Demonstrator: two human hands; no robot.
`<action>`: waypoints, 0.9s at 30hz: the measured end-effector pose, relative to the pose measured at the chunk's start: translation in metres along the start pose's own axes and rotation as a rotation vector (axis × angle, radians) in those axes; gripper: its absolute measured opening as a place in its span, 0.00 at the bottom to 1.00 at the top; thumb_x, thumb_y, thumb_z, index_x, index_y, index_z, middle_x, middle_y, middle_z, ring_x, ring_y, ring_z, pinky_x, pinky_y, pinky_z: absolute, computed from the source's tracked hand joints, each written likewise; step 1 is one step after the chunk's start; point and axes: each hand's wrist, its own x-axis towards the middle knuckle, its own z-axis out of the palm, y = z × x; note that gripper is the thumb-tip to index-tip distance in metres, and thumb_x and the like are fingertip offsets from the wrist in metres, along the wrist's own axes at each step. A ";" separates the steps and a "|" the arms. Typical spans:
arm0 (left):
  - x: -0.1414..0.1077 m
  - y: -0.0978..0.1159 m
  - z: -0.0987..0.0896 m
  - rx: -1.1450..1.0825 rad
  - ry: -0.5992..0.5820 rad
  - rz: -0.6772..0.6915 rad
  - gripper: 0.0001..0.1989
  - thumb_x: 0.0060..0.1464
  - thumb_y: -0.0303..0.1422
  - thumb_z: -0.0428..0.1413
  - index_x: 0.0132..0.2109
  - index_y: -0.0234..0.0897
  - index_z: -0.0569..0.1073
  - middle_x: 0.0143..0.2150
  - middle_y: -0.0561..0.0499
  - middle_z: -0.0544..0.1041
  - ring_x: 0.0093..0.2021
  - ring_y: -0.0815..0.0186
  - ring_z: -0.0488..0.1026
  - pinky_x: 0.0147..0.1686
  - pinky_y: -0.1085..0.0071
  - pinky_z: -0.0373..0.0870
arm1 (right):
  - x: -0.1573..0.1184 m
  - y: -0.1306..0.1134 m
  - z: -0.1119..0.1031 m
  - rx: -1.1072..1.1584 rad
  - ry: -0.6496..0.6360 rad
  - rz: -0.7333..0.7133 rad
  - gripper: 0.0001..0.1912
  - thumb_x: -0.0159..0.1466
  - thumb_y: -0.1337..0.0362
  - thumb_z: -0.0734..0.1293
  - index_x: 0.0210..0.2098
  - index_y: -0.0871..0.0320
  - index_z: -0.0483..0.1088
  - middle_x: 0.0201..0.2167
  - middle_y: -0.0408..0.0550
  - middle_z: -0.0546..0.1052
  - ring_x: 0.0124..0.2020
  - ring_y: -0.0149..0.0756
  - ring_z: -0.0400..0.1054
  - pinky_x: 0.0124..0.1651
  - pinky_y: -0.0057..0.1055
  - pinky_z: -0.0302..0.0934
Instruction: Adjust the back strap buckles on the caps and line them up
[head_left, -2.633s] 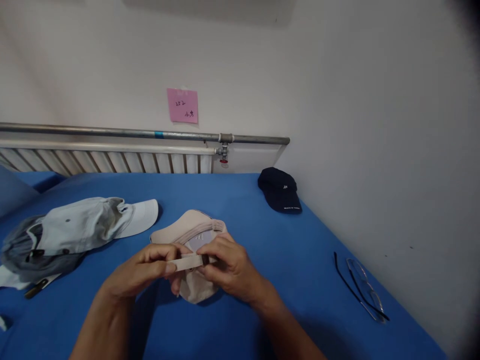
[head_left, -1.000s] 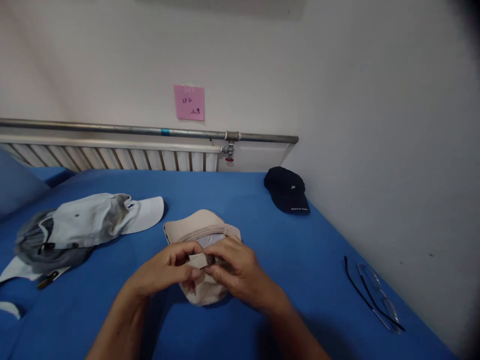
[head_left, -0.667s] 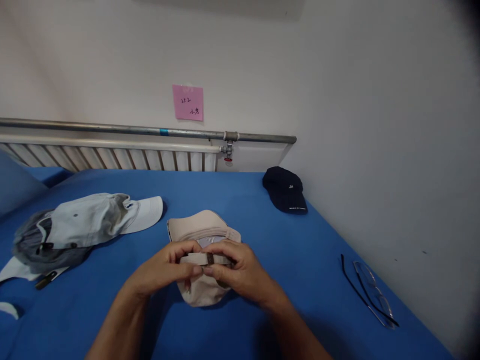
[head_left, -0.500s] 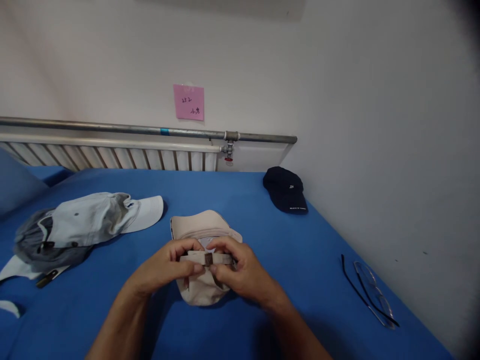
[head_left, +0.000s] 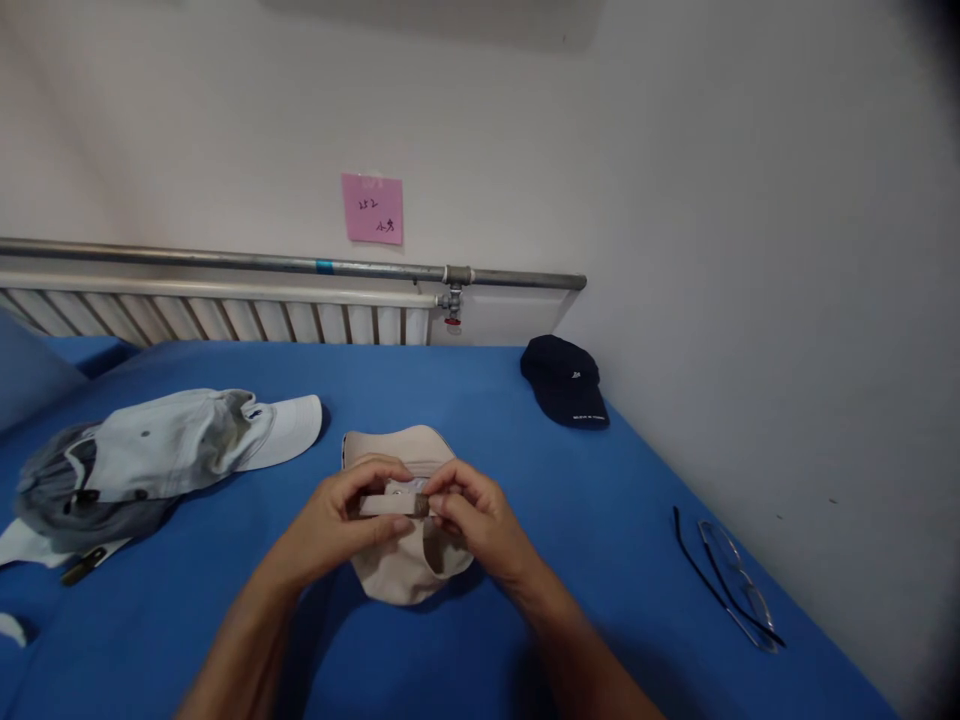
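Beige cap (head_left: 397, 575) between left hand (head_left: 337, 515) and right hand (head_left: 480, 520), brim beyond the fingertips, crown on the near side, so with the back strap within easy reach of both thumbs; resting on the sheet or lifted just off it, impossible to tell.

Pale wall (head_left: 675, 200) beyond both hands and off to the right of the right one; blue sheet (head_left: 420, 390) spread beneath them; white radiator (head_left: 315, 322) far beyond the left hand; white cap (head_left: 161, 445) well to the left of the left hand, lying over a grey cap (head_left: 56, 490), perhaps heaped there to leave working room; navy cap (head_left: 559, 370) beyond the right hand and to its right, brim facing back this way, apart from the others.

Left hand half curled, thumb near and fingers beyond, with hold of the strap's left stretch, probably to keep it level and taut; right hand in a tighter pinch, thumb against forefinger, on the strap just beside the clasp, likely for finer control; glasses (head_left: 733, 598) well to the right of the right hand, near the wall, seemingly out of the way; pink note (head_left: 373, 208) on the wall, far beyond the left hand; strap (head_left: 386, 506) running across from hand to hand; brown clasp (head_left: 421, 505) at the right thumb tip.
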 end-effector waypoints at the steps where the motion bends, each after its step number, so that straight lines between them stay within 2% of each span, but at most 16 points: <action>1: 0.002 0.001 0.002 0.092 0.048 0.078 0.15 0.48 0.34 0.65 0.45 0.42 0.76 0.48 0.48 0.75 0.50 0.57 0.69 0.49 0.62 0.67 | 0.001 0.001 0.000 0.034 0.004 0.024 0.04 0.53 0.67 0.64 0.29 0.56 0.69 0.20 0.37 0.65 0.21 0.26 0.59 0.23 0.23 0.52; 4: 0.006 0.002 0.008 0.304 0.121 0.262 0.10 0.50 0.34 0.65 0.41 0.42 0.78 0.43 0.48 0.78 0.52 0.54 0.68 0.55 0.58 0.60 | 0.003 0.004 -0.001 0.105 0.009 0.084 0.04 0.52 0.67 0.64 0.29 0.56 0.68 0.18 0.35 0.64 0.19 0.24 0.58 0.22 0.22 0.49; 6: 0.007 0.002 0.012 0.336 0.124 0.312 0.07 0.52 0.34 0.64 0.40 0.42 0.78 0.39 0.49 0.80 0.50 0.55 0.70 0.55 0.57 0.60 | 0.003 0.004 -0.001 0.134 0.009 0.103 0.04 0.52 0.67 0.64 0.29 0.57 0.67 0.18 0.35 0.64 0.19 0.24 0.58 0.22 0.22 0.48; 11: 0.006 0.002 0.019 0.235 0.127 0.233 0.07 0.53 0.35 0.62 0.40 0.39 0.76 0.38 0.49 0.79 0.41 0.60 0.74 0.42 0.66 0.68 | 0.003 0.006 -0.002 0.157 -0.006 0.102 0.05 0.51 0.68 0.63 0.29 0.57 0.66 0.17 0.34 0.65 0.19 0.24 0.56 0.22 0.22 0.48; 18: 0.006 0.003 0.025 0.279 0.126 0.219 0.06 0.54 0.33 0.60 0.39 0.37 0.74 0.36 0.49 0.77 0.38 0.62 0.73 0.39 0.68 0.68 | 0.003 0.006 0.001 0.025 0.001 0.041 0.04 0.51 0.68 0.62 0.29 0.56 0.66 0.19 0.36 0.66 0.21 0.26 0.59 0.26 0.24 0.53; 24: 0.004 0.001 0.032 0.249 0.298 0.221 0.03 0.50 0.30 0.58 0.34 0.37 0.71 0.31 0.52 0.74 0.32 0.65 0.71 0.32 0.71 0.66 | 0.003 0.006 0.002 0.008 0.001 0.058 0.05 0.51 0.69 0.60 0.27 0.55 0.66 0.16 0.34 0.64 0.19 0.26 0.57 0.25 0.24 0.51; 27: 0.004 0.002 0.032 0.219 0.287 0.169 0.04 0.50 0.32 0.58 0.33 0.36 0.71 0.31 0.51 0.74 0.30 0.66 0.71 0.30 0.72 0.66 | 0.004 0.009 0.002 0.020 0.022 0.044 0.03 0.51 0.68 0.61 0.27 0.55 0.65 0.16 0.34 0.63 0.19 0.25 0.55 0.24 0.23 0.50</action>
